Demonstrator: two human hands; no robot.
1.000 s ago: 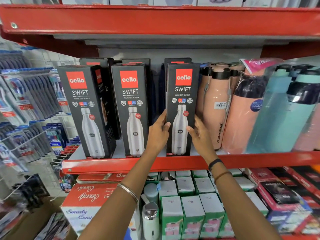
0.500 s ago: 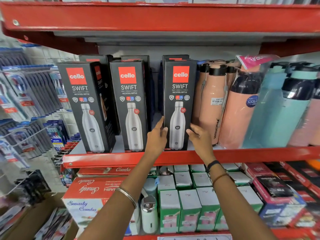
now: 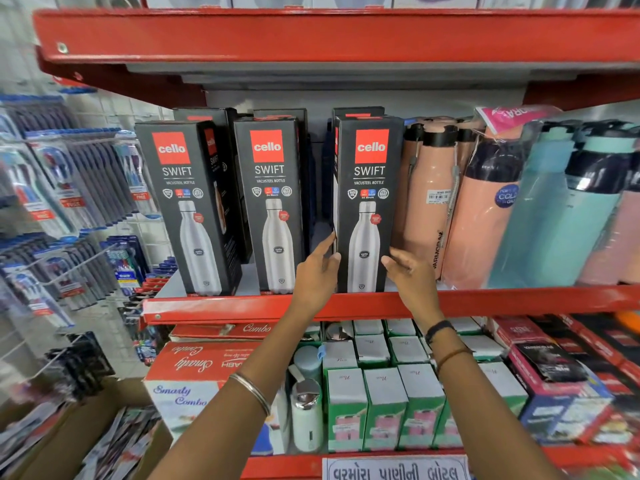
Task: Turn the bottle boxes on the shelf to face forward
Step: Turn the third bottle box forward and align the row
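Two bare hands are reaching up from the bottom of the frame to a red shelf [image 3: 519, 301] running across the middle, where three black Cello Swift boxes are standing upright along the front edge with their printed fronts showing. The left hand [image 3: 317, 271] is resting open against the lower left edge of the right box [image 3: 369, 202], fingers extended upward along that corner, while the right hand [image 3: 408, 275] is sitting open at the box's lower right edge, fingers spread and loosely curled; whether they are touching the carton cannot be told. Neither hand is closing around it. The middle box [image 3: 272, 202] is standing just left of the left hand, and the left box [image 3: 187, 206] is sitting farther left, angled slightly so one side panel is showing. More black boxes are standing behind all three. Peach bottles [image 3: 429, 195] are crowding the shelf just right of the right box, with teal bottles [image 3: 561, 216] filling the frame's right edge. Green cartons [image 3: 384, 407] are lining the shelf below, between the forearms.
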